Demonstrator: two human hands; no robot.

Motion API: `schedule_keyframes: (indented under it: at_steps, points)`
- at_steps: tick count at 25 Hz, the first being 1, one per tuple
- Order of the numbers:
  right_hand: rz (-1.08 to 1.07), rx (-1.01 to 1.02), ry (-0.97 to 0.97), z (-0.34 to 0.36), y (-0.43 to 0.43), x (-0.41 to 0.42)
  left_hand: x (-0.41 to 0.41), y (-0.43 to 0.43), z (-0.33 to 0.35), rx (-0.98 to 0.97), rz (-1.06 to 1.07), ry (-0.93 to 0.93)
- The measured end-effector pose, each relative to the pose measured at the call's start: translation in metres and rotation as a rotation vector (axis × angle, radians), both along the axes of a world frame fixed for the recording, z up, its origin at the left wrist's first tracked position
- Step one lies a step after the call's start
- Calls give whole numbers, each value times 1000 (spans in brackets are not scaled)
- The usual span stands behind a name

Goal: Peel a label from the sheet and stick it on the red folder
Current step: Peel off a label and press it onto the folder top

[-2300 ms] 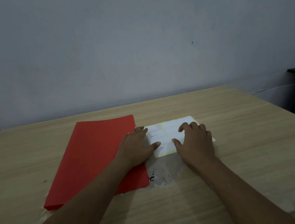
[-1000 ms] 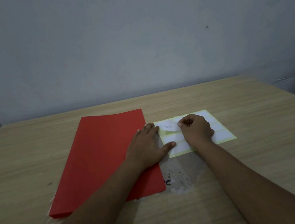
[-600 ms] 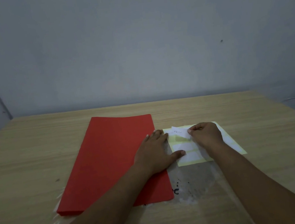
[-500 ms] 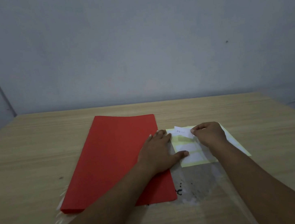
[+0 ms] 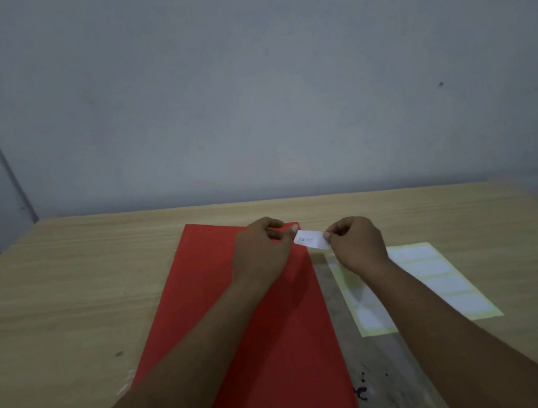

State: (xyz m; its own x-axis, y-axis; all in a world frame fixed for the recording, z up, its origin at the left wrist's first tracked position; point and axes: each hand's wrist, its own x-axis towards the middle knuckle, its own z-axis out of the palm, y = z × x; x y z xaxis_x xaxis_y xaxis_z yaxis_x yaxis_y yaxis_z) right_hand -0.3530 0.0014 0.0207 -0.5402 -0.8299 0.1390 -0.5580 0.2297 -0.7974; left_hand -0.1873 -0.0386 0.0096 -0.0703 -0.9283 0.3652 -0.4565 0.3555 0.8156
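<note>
While both hands held it clear of the desk, the small white rectangular paper label [image 5: 312, 240] hung above the far right corner of the flat red card folder [image 5: 243, 328], peeled but not yet stuck down.

Item, left hand [image 5: 262, 251]: fingers pinched shut on the label's left end, over the folder's far edge.

Item, right hand [image 5: 356, 243]: fingers pinched shut on the label's right end, just past the folder's right edge.

Item, pale yellow backing sheet of white rectangular labels [image 5: 444, 279]: flat on the light wood-grain desk [image 5: 67, 301], just right of the folder, untouched by either hand. Its near-left portion lay under the right forearm.

Progress, as judged: peeling was complete; lowering the label onto the folder and pressing it flat remained. The label looked stretched roughly level, so one end could likely be set down first.

Item, clear plastic film [image 5: 382, 378]: lay between folder and sheet, with dark smudges near its front.

Hard to make out: faint writing on the label was illegible. Whether the label touched the folder anywhere could not be told. Which cell of the sheet had been emptied was hidden by the right hand and forearm. Both elbows were cut off by the frame.
</note>
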Motion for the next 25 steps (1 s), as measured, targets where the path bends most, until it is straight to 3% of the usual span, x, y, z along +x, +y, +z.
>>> schedule_keyframes:
  at_steps: [9,25]
  points:
    - [91,24,19,-9,-57,24,10,-45,-3,186,64,60]
    - [-25,-77,-37,-34,-76,32,12,-69,-13,226,152,2]
